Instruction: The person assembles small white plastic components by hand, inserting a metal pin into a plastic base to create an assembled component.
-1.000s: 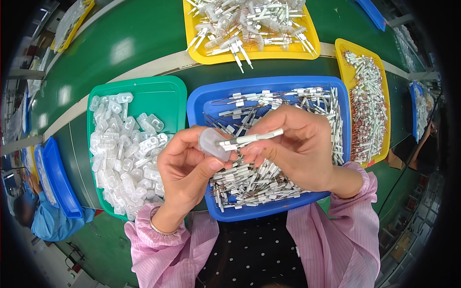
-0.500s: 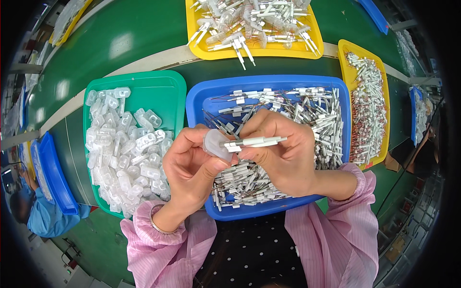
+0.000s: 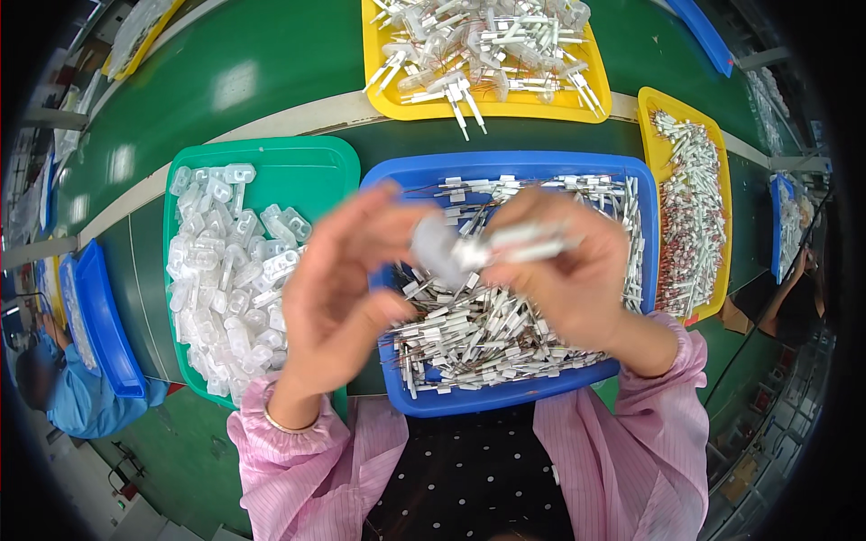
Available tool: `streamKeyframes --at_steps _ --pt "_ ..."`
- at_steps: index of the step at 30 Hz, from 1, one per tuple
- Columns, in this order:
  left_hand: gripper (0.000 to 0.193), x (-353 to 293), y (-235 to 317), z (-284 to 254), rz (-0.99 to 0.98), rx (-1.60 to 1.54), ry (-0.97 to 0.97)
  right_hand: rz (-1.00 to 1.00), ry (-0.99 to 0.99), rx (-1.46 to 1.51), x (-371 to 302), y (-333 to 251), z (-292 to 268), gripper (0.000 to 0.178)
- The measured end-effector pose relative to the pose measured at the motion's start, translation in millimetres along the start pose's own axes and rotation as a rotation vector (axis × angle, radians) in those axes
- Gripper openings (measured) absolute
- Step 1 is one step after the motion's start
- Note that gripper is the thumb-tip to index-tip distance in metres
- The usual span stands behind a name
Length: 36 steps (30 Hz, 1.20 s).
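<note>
My right hand (image 3: 582,279) grips a translucent plastic housing (image 3: 436,248) joined to white rod-shaped parts (image 3: 523,245), all smeared by motion. The housing points left and the rods lie across the fingers. Just left of it is my left hand (image 3: 334,307), its thumb and fingers apart and nothing between them. Both hands hover above a blue tray (image 3: 514,162) full of thin white-and-dark wired parts (image 3: 505,338). Left of that stands a green tray (image 3: 307,167) heaped with loose translucent housings (image 3: 234,270), partly behind my left hand.
Beyond the blue tray, a yellow tray (image 3: 383,106) holds housings with rods in them. A narrower yellow tray (image 3: 651,135) at the right carries a pile of wired white parts. Blue bins (image 3: 104,325) stand at far left, near a person in a blue garment (image 3: 99,397).
My left hand has let go of the housing and moved left, its fingers spreading. My right hand has shifted right, carrying the housing and rods.
</note>
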<state>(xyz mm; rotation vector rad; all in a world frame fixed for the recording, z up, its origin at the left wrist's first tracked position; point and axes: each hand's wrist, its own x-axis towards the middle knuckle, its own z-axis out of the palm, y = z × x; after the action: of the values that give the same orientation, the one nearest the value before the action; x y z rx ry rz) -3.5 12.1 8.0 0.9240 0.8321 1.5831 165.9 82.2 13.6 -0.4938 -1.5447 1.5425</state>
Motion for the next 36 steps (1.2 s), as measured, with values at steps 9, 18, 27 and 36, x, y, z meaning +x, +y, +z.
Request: streamKeyframes --at_steps 9,18,27,36 --pt "0.034 4 13 -72 -0.210 1.940 0.187 0.136 0.402 -0.416 98 14 -154 0.015" --pt "0.047 12 23 -55 -0.150 1.284 0.336 0.553 0.552 -0.693 98 3 -167 0.025" --pt "0.044 9 20 -33 -0.303 0.251 0.215 0.070 -0.595 -1.152 43 22 -25 0.010" --pt "0.049 -1 12 -29 -0.171 -0.189 -0.004 0.025 -0.774 -1.378 53 41 3 0.011"
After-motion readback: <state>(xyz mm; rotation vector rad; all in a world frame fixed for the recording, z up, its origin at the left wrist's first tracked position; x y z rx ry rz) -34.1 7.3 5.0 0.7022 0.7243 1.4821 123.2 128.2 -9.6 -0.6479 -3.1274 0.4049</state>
